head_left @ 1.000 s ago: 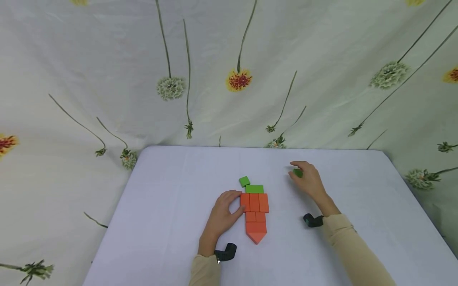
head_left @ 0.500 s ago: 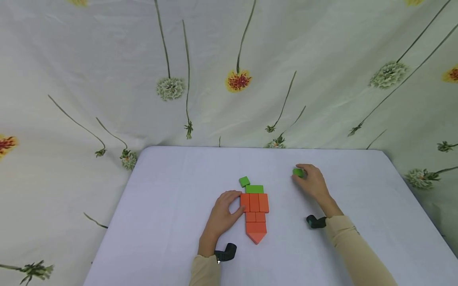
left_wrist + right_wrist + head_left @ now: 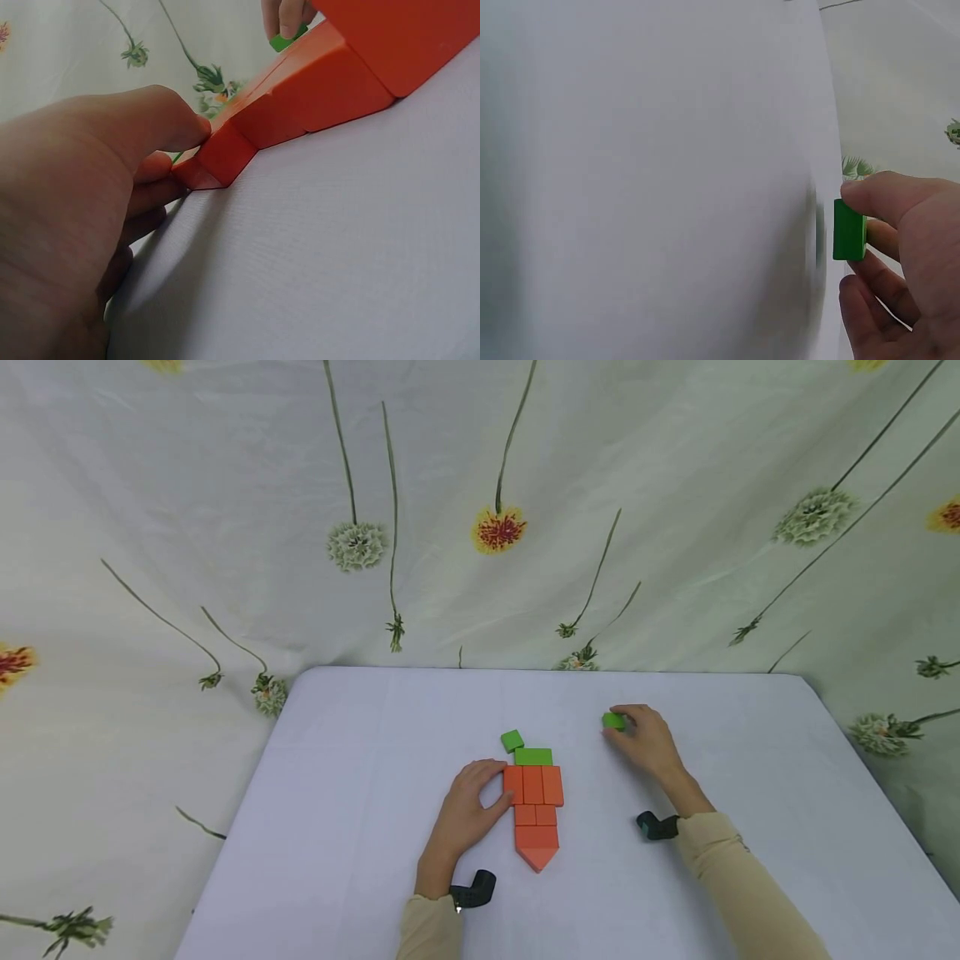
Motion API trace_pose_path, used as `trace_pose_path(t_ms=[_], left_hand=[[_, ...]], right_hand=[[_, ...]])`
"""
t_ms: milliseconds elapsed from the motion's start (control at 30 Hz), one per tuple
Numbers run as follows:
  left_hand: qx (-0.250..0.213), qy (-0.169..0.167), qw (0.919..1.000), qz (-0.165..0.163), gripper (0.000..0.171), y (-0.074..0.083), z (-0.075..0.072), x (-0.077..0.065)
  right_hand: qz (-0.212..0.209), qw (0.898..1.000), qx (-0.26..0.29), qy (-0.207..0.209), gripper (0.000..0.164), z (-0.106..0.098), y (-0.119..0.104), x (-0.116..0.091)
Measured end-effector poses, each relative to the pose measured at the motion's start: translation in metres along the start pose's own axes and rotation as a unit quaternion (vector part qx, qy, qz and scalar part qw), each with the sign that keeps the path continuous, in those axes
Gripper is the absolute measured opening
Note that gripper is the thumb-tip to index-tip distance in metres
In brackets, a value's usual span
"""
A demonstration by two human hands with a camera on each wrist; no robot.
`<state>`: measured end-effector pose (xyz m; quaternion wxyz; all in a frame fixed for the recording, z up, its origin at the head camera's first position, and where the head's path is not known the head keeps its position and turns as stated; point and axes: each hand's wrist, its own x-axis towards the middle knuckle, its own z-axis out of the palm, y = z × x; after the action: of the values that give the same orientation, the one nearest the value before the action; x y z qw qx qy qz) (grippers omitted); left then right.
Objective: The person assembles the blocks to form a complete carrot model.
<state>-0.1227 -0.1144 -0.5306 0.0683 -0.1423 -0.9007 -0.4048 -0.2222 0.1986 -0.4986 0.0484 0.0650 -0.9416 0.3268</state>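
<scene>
Orange blocks [image 3: 533, 785] lie flat together on the white table, several of them in rows down to a pointed orange triangular block [image 3: 537, 858]. A green rectangular block [image 3: 534, 757] sits against their far side. Touching its far left corner is a small tilted green block [image 3: 512, 741]. My left hand [image 3: 467, 810] holds the leftmost block of the wide orange row, thumb at its near end and fingers at its far end. To the right, my right hand [image 3: 647, 739] pinches another small green block [image 3: 849, 230] between thumb and fingers, above the table in the right wrist view.
The table [image 3: 360, 760] is covered in white, its far edge running straight across. Behind it hangs a flower-printed cloth [image 3: 450, 585]. A black device is strapped to each wrist, such as the right wrist camera [image 3: 657, 826].
My right hand has shifted a little right, then back left, and now pinches its green block nearer the fingertips. The left hand and the blocks on the table stay put.
</scene>
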Motion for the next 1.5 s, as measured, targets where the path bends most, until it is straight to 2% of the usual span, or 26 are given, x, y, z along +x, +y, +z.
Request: trace_pose_path(t_ms=[333, 733, 1100, 1500], left_hand=[[-0.001, -0.005, 1.0, -0.003, 0.044, 0.0, 0.0, 0.001], [-0.003, -0.002, 1.0, -0.001, 0.045, -0.002, -0.002, 0.002], [-0.002, -0.013, 0.9998, -0.014, 0.046, -0.002, -0.001, 0.002], [-0.006, -0.011, 0.9999, -0.008, 0.045, 0.002, -0.002, 0.002]], right_hand=[[-0.048, 0.999, 0.02, -0.013, 0.038, 0.011, -0.018, 0.0], [-0.091, 0.993, 0.051, -0.057, 0.037, 0.025, -0.036, -0.003], [-0.138, 0.986, 0.044, -0.086, 0.037, 0.034, -0.041, -0.006], [-0.152, 0.979, 0.031, -0.13, 0.041, 0.039, -0.047, -0.006]])
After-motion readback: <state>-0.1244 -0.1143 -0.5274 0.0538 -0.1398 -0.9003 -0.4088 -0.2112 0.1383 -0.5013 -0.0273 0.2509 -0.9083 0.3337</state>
